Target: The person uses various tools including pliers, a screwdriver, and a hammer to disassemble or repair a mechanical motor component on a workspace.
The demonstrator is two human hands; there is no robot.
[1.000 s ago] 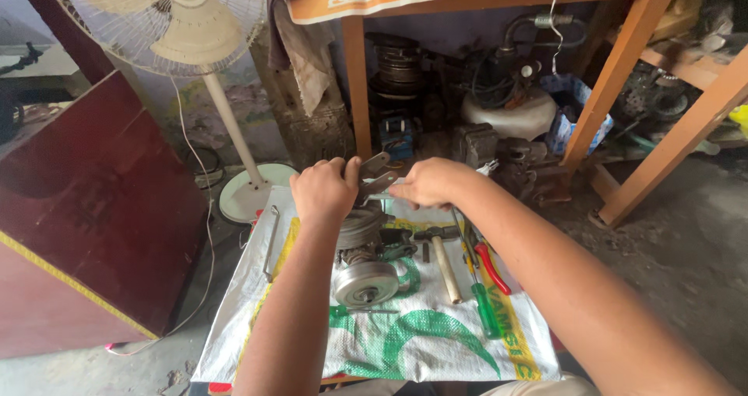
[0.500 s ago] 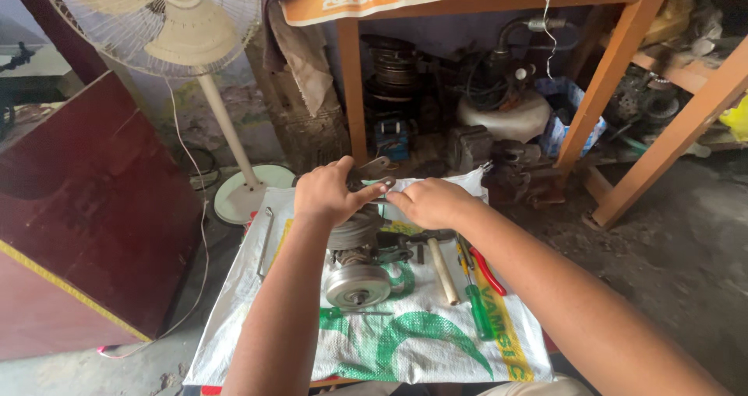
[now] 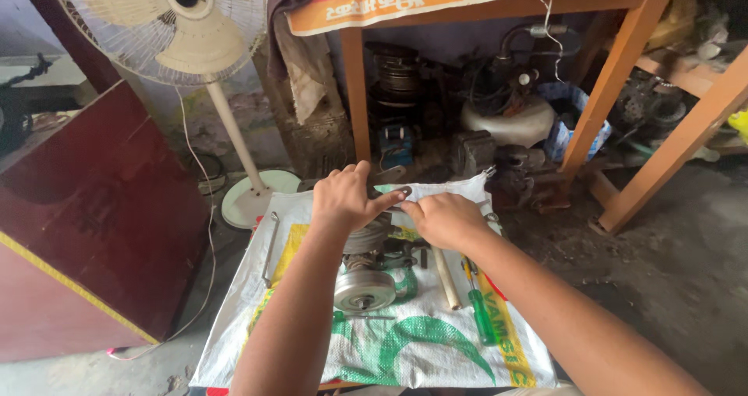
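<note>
While both hands work a spanner (image 3: 393, 193) over the motor (image 3: 366, 244) on the sack (image 3: 312, 341), the left hand (image 3: 347, 201) pinches its shaft; the right hand (image 3: 444, 218) is curled, its grip unclear. Keep the motor braced and turn squarely, so the spanner cannot slip.

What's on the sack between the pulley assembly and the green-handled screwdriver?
In the head view, a pale wooden handle lies on the woven sack, between the metal pulley assembly and the green-handled screwdriver. Nothing else shows there.
</note>
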